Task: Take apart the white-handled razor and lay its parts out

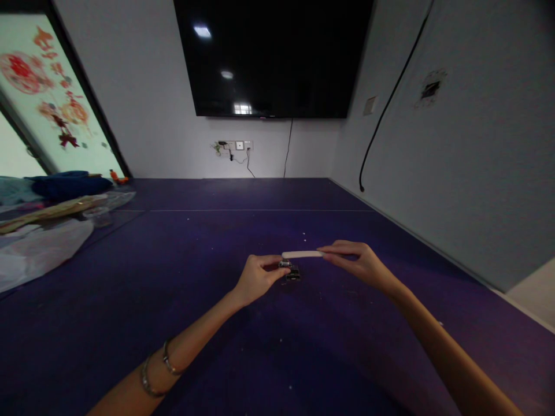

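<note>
Pale strip [302, 254] nearly level across mid-frame, gripped at one end

Pinched at the right tip between the right hand's [366, 264] thumb and fingers; runs leftward from there, ending just above a small metal piece [285, 263] pinched in the left hand [255, 278]. Impossible to tell whether touching. Just below, a dark block [293, 274]. Beneath, a purple surface [130, 300]; upper centre, a black television [277, 60]; upper left, a glass door [56, 101].

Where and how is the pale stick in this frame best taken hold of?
Probably by its right end, pinched from the right, where the right hand holds it. The pale stick is long, slim and roughly level; its left end is close to the small shiny piece in the left hand, so that side looks crowded.
</note>
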The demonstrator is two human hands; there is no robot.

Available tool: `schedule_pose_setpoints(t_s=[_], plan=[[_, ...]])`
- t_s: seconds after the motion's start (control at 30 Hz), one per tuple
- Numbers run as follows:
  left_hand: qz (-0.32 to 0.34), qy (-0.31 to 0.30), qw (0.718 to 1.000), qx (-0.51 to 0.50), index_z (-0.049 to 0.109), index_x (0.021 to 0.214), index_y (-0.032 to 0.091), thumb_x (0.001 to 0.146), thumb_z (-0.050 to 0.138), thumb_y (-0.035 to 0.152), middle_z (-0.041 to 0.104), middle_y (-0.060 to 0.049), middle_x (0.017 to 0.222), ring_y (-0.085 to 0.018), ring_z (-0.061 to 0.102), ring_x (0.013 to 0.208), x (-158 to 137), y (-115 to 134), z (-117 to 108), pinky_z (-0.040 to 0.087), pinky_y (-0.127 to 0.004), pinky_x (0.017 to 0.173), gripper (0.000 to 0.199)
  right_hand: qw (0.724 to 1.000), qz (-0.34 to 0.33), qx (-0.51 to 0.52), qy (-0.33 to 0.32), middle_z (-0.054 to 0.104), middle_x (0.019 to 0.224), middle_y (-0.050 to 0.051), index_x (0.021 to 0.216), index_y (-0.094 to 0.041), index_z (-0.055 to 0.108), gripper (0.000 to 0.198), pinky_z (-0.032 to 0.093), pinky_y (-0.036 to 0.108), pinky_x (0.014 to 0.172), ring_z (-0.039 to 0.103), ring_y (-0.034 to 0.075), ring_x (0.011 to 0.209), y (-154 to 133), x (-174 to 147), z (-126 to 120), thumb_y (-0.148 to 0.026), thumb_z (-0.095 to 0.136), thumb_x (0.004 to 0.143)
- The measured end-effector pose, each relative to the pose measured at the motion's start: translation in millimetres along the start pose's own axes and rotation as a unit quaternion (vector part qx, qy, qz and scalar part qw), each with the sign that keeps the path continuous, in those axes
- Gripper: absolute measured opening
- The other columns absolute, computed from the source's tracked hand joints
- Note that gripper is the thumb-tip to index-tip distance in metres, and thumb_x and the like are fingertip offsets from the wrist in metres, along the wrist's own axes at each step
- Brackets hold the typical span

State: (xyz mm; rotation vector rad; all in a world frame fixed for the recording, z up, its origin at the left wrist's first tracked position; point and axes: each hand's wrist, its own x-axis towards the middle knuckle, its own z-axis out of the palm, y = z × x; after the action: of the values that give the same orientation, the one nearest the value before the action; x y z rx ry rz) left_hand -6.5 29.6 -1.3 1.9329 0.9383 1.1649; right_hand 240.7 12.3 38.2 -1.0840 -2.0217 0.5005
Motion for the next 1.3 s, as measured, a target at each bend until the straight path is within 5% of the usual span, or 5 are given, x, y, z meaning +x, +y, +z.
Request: schedule_pose_setpoints(t_s=[0.5,0.77,0.9,1.07,1.3], plan=[[-0.005,0.005,1.0,-0.016,0.072,0.081,0.016,0.071,0.067,0.023,0.071,-0.002,0.076,-0.017,0.064,0.07,0,-2,1,0.05,-0.029,0.068,0.013,0.999,-0.002,0.043,-0.032,0.069,0.088,0.007,0.096,-0.021,0.072,0.027,0.045,0.029,0.069,0.061,0.019,0.081,14,0,-1,-0.038,0.06,0.079],[-0.034,0.007,0.996,-0.084,0.067,0.076,0.014,0.07,0.067,0.024,0.067,-0.004,0.07,-0.013,0.06,0.061,-1,5,3,0.049,-0.026,0.06,0.012,0.997,0.046,0.044,0.037,0.069,0.094,0.008,0.096,-0.022,0.071,0.028,0.045,0.033,0.075,0.06,0.021,0.087,29,1,2,-0.039,0.06,0.078],[-0.045,0.0,0.992,-0.118,0.061,0.084,0.013,0.075,0.062,0.028,0.067,-0.005,0.072,-0.008,0.052,0.045,-3,2,4,0.043,-0.021,0.046,0.017,0.987,0.075,0.105,0.097,0.064,0.074,0.003,0.108,-0.021,0.065,0.033,0.043,0.028,0.061,0.056,0.015,0.066,33,5,11,-0.037,0.055,0.081],[-0.039,0.029,0.993,-0.111,0.053,0.084,0.017,0.082,0.053,0.031,0.053,0.006,0.054,-0.005,0.039,0.037,-3,-7,9,0.031,-0.017,0.038,0.015,0.948,0.113,0.275,0.115,0.05,0.061,-0.006,0.109,-0.021,0.056,0.037,0.038,0.025,0.049,0.044,0.008,0.047,29,8,27,-0.037,0.06,0.076],[-0.043,0.137,0.987,-0.077,0.061,0.09,0.017,0.079,0.055,0.035,0.041,0.007,0.055,-0.007,0.034,0.047,0,-15,15,0.028,-0.02,0.047,0.022,0.834,0.193,0.51,0.086,0.052,0.066,-0.005,0.095,-0.021,0.05,0.031,0.033,0.021,0.042,0.039,0.005,0.044,-1,4,49,-0.027,0.067,0.069]])
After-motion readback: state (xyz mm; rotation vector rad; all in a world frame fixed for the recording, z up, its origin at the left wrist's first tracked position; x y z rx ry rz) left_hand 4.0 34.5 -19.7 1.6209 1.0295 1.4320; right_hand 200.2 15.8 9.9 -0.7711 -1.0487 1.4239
